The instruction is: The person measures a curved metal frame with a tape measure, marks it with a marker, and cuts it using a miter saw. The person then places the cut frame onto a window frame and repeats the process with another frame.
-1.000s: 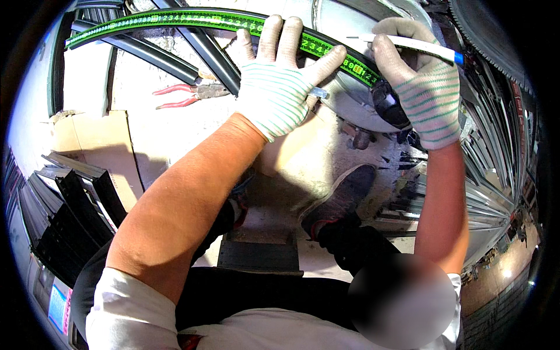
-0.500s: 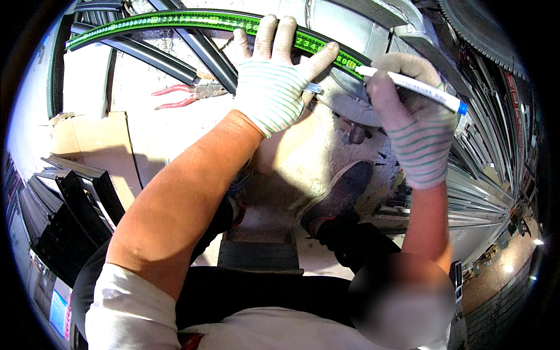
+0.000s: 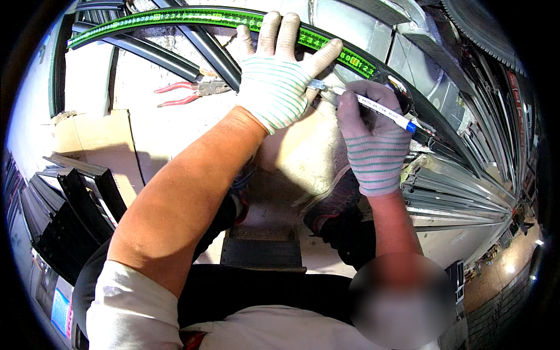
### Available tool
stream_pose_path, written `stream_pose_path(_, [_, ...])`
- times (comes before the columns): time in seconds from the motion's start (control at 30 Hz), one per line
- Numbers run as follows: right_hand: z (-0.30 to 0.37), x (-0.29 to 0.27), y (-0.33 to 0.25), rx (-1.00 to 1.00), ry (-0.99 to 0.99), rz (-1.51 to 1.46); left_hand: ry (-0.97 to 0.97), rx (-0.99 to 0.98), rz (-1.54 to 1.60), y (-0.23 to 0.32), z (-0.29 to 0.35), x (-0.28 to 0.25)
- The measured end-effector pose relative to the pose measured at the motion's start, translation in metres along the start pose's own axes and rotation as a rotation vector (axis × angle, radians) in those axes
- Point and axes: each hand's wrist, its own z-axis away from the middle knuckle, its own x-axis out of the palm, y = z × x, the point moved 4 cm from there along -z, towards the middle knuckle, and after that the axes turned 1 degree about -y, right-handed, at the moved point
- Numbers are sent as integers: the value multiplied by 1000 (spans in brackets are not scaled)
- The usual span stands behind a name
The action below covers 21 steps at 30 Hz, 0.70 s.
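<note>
A green tape measure (image 3: 192, 16) is stretched along a long dark bar (image 3: 443, 116), which looks bowed in this view. My left hand (image 3: 274, 87), in a white glove with green stripes, presses the tape onto the bar, fingers spread across it and thumb at the near side. A clear pen cap (image 3: 317, 84) sticks out beside that thumb, apparently tucked under the hand. My right hand (image 3: 376, 134), gloved alike, is closed on a white marker pen (image 3: 385, 111) with a blue end. The pen's tip points at the cap; whether they touch I cannot tell.
Red-handled pliers (image 3: 192, 92) lie left of my left hand. Dark bars (image 3: 154, 58) cross beneath the tape. Black profiles (image 3: 76, 204) are stacked at the left near cardboard (image 3: 96, 146). Metal strips (image 3: 455, 198) fill the right, below a toothed saw blade (image 3: 484, 35).
My right hand has brought the pen left and nearer, away from the tape to the cap by my left thumb. More tape and bar now show there. My left hand stays nearly still.
</note>
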Motion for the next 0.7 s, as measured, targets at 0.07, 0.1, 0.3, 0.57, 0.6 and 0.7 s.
stream_pose_path(0.07, [-2, 4, 1, 2, 8, 33, -7, 3, -9, -1, 0, 0])
stream_pose_path(0.1, [-3, 6, 4, 33, -7, 11, -15, 5, -21, -1, 0, 0])
stream_pose_path(0.3, [-3, 27, 21, 168, -20, -198, -32, 1, -143, 0, -2, 4])
stream_pose_path(0.57, [-2, 39, 33, 244, -26, -372, -24, 22, -140, -1, -2, 4])
stream_pose_path(0.6, [-3, 39, 31, 278, -33, -380, -19, 23, -132, -1, -2, 4])
stream_pose_path(0.7, [-4, 41, 27, 358, -7, -416, 16, 33, -139, -2, -3, 7])
